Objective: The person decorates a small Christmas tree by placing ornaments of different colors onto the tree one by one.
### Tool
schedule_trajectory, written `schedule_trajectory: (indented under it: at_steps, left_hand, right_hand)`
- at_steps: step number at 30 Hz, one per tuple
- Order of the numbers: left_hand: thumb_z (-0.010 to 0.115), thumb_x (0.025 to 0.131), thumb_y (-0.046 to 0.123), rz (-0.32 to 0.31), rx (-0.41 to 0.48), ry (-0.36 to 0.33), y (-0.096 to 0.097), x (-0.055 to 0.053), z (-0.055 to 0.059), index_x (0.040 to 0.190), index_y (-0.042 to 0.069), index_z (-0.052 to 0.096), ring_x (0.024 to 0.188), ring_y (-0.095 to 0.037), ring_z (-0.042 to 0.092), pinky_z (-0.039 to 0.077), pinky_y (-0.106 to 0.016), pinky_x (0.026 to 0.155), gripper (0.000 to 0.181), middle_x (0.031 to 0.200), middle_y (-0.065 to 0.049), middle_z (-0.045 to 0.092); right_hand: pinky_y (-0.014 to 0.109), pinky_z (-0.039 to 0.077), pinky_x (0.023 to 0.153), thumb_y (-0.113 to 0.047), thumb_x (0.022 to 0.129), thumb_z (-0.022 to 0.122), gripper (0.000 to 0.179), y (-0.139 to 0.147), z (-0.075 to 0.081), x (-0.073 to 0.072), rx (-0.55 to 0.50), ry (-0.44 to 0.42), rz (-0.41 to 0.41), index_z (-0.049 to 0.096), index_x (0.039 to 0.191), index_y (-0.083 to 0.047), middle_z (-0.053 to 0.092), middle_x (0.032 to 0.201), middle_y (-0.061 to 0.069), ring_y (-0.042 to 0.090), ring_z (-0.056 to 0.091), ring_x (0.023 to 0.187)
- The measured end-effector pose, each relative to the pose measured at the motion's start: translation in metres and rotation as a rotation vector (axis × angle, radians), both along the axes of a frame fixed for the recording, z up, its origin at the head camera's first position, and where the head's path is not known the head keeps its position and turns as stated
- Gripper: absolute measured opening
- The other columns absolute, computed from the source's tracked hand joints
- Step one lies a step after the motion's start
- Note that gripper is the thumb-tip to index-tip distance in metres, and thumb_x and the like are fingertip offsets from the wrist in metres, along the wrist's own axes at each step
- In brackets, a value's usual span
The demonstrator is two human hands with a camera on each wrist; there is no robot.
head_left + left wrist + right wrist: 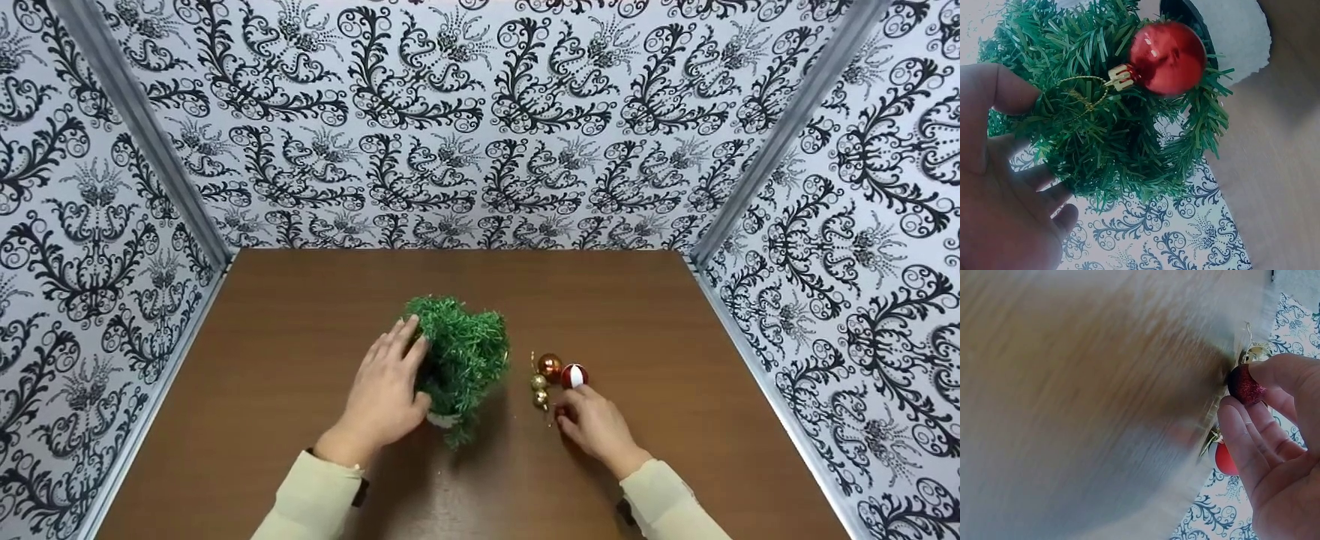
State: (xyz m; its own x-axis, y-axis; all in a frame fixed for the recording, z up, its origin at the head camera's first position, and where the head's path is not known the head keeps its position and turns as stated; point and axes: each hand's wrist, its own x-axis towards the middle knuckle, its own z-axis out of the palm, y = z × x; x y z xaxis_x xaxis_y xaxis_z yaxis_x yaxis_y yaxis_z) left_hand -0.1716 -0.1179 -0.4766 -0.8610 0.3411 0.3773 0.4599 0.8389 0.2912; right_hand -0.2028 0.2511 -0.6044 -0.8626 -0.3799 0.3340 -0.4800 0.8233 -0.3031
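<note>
A small green artificial Christmas tree point(469, 345) stands near the middle of the table, its pale base point(444, 420) showing under the branches. My left hand point(386, 390) rests against its left side, fingers extended along the branches. In the left wrist view a shiny red bauble point(1168, 58) with a gold cap and loop hangs among the branches. My right hand point(596, 427) pinches a dark red glittery bauble point(1247, 385) between thumb and fingertips, low over the table. Just beyond it lie a copper bauble point(550, 366), a red-and-white bauble point(575, 376) and small gold baubles point(540, 398).
The brown wooden table point(315, 300) is enclosed by a patterned back wall point(450, 150) and side walls. Metal strips run along the table's left and right edges.
</note>
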Motion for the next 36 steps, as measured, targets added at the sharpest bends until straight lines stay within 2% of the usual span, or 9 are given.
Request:
schedule_trajectory:
  at_steps: [8, 17, 23, 27, 36]
  left_hand:
    - [0.067, 0.078, 0.018, -0.007, -0.018, 0.007, 0.003, 0.003, -0.001, 0.142, 0.002, 0.051, 0.148, -0.035, 0.020, 0.018, -0.050, 0.118, 0.069, 0.160, -0.019, 0.025]
    - [0.068, 0.077, 0.020, -0.003, -0.025, 0.013, 0.003, 0.004, -0.001, 0.142, 0.002, 0.051, 0.147, -0.036, 0.022, 0.020, -0.051, 0.117, 0.070, 0.161, -0.019, 0.024]
    - [0.067, 0.078, 0.020, 0.009, -0.030, 0.015, 0.002, 0.005, 0.001, 0.143, 0.001, 0.051, 0.148, -0.035, 0.021, 0.019, -0.049, 0.118, 0.069, 0.161, -0.019, 0.023]
    - [0.067, 0.079, 0.020, 0.014, -0.029, 0.013, 0.004, 0.006, 0.001, 0.144, 0.000, 0.050, 0.148, -0.034, 0.020, 0.017, -0.048, 0.118, 0.070, 0.161, -0.019, 0.022]
    - [0.065, 0.078, 0.019, 0.009, -0.031, 0.081, 0.007, 0.006, 0.000, 0.138, -0.002, 0.055, 0.146, -0.038, 0.025, 0.022, -0.052, 0.116, 0.065, 0.159, -0.022, 0.027]
  right_hand:
    - [0.042, 0.051, 0.059, -0.013, 0.077, 0.081, 0.019, 0.001, -0.003, -0.001, 0.010, 0.054, 0.011, 0.070, 0.093, -0.014, 0.057, 0.088, -0.001, 0.019, 0.056, 0.068]
    - [0.042, 0.053, 0.065, -0.012, 0.079, 0.081, 0.018, 0.000, 0.001, 0.001, -0.032, 0.006, 0.004, 0.071, 0.094, -0.014, 0.062, 0.090, -0.002, 0.017, 0.060, 0.074]
    - [0.038, 0.055, 0.067, -0.011, 0.078, 0.082, 0.021, -0.003, 0.019, -0.001, -0.092, 0.028, -0.012, 0.071, 0.096, -0.016, 0.065, 0.094, -0.003, 0.014, 0.062, 0.077]
    - [0.034, 0.056, 0.065, -0.010, 0.078, 0.082, 0.022, -0.005, 0.032, -0.003, -0.136, 0.061, 0.008, 0.071, 0.096, -0.015, 0.064, 0.094, -0.004, 0.011, 0.065, 0.076]
    - [0.027, 0.055, 0.064, -0.005, 0.077, 0.081, 0.023, -0.017, 0.060, 0.003, -0.222, 0.125, 0.072, 0.071, 0.096, -0.014, 0.065, 0.095, -0.007, 0.005, 0.063, 0.076]
